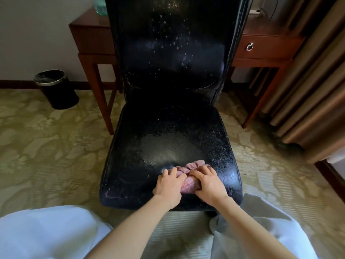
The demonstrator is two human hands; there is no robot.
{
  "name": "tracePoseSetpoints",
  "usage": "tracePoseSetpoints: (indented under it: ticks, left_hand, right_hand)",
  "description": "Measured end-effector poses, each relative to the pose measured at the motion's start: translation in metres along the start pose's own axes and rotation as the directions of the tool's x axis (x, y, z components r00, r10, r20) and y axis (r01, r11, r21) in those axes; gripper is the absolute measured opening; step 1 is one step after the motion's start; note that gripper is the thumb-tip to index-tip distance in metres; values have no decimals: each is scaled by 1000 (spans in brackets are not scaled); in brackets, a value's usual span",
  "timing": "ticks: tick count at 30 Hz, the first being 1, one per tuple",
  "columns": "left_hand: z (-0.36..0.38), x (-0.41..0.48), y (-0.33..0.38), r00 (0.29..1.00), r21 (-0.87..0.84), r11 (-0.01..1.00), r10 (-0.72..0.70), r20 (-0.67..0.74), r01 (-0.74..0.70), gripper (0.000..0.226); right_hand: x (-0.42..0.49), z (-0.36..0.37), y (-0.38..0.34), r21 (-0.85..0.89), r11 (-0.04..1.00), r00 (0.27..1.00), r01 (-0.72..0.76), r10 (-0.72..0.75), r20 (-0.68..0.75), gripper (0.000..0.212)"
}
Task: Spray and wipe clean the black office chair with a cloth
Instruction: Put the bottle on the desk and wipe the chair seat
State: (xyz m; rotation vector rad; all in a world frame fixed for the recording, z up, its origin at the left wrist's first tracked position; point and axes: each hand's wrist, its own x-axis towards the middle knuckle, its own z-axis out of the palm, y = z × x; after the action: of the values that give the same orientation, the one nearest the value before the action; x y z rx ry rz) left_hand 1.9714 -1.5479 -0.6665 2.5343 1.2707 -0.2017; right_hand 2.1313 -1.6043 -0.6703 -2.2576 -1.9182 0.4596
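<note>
White fabric (46, 234) drapes across the bottom edge, with 2 bare forearms reaching over it. Patterned carpet (37, 146) spreads beneath the black office chair (168, 139), whose seat and backrest are speckled with droplets. Brown curtains (313, 71) hang at right, a wooden worktop (265, 32) stands behind the chair, and a black bin (56, 88) sits at left. Near the seat's front edge lies a bunched pink cloth (188, 168); of the 2 hands, the left hand (169, 186) and right hand (209, 184) each grip it with curled fingers.
</note>
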Motion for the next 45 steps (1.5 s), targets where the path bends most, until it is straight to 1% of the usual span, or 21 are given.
tracePoseSetpoints:
  ticks: [3,5,9,13,16,20,23,27,33,37,40,45]
  left_hand:
    - [-9,-4,7,998,104,994,46,-40,-41,56]
    - [-16,-5,6,995,130,990,56,-81,-45,56]
    - [-29,-11,-18,994,99,995,10,-105,0,60]
    - [-36,-25,-67,993,103,994,-18,-116,30,64]
    - [-47,-25,-104,992,74,995,-51,-114,60,65]
    - [-58,-5,-135,989,30,997,-73,-129,78,64]
    - [-65,26,-155,982,27,996,-75,-173,81,63]
    - [-84,82,-175,968,31,995,-82,-236,92,63]
    - [-109,176,-213,959,65,995,-54,-278,75,65]
    - [-126,239,-238,947,88,993,-49,-317,81,64]
    - [-135,281,-248,939,66,991,-89,-332,117,61]
    - [-131,315,-252,929,83,985,-114,-353,152,59]
  right_hand:
    - [-1,-6,3,-8,1000,1000,19,-19,2,63]
    - [-1,-10,2,-10,999,999,45,-45,-23,66]
    - [6,-8,-22,-15,997,997,71,-72,-38,67]
    - [26,8,-66,-25,991,990,131,-132,-43,66]
    - [50,16,-94,-1,986,985,165,-164,-59,65]
    - [92,17,-110,14,984,984,176,-175,-44,63]
    - [130,12,-112,35,987,988,156,-155,-28,63]
    - [192,1,-110,37,990,990,135,-133,-44,68]
    - [288,-9,-105,39,991,985,129,-123,-120,66]
    - [351,-26,-105,1,991,978,132,-130,-165,62]
    - [392,-34,-107,-51,992,976,113,-121,-180,61]
    - [419,-31,-107,-93,993,975,79,-96,-201,55]
